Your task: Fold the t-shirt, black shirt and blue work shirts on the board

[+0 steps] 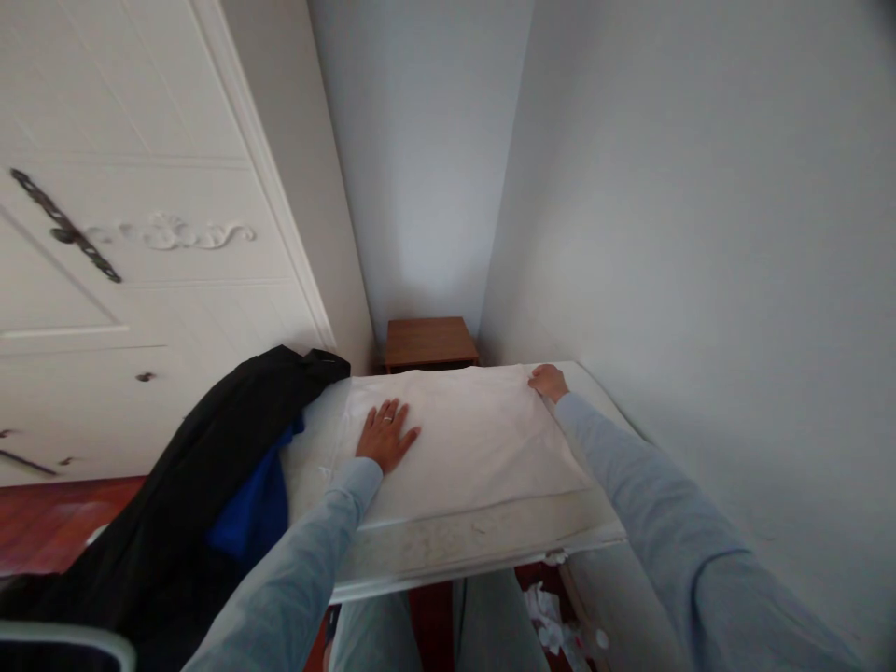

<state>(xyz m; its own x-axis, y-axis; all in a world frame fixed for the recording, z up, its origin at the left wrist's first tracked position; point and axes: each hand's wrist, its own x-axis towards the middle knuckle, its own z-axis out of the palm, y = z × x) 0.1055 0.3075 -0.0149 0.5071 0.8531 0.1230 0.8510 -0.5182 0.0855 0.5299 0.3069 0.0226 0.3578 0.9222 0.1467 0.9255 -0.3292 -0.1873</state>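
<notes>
A white cloth (462, 439) lies spread out over a white table (448, 546). My left hand (386, 435) rests flat on the cloth's left part, fingers spread, with a ring on one finger. At the far right corner, my right hand (548, 381) pinches the edge of the cloth between thumb and curled fingers. Slight creases run across the cloth near its right side.
Black clothing (189, 457) and a blue cloth (256, 495) hang at the table's left. A white cabinet (161, 243) stands on the left, a grey wall (700, 233) on the right. Behind the table is a brown wooden stand (430, 341). Crumpled white scraps (550, 621) lie below.
</notes>
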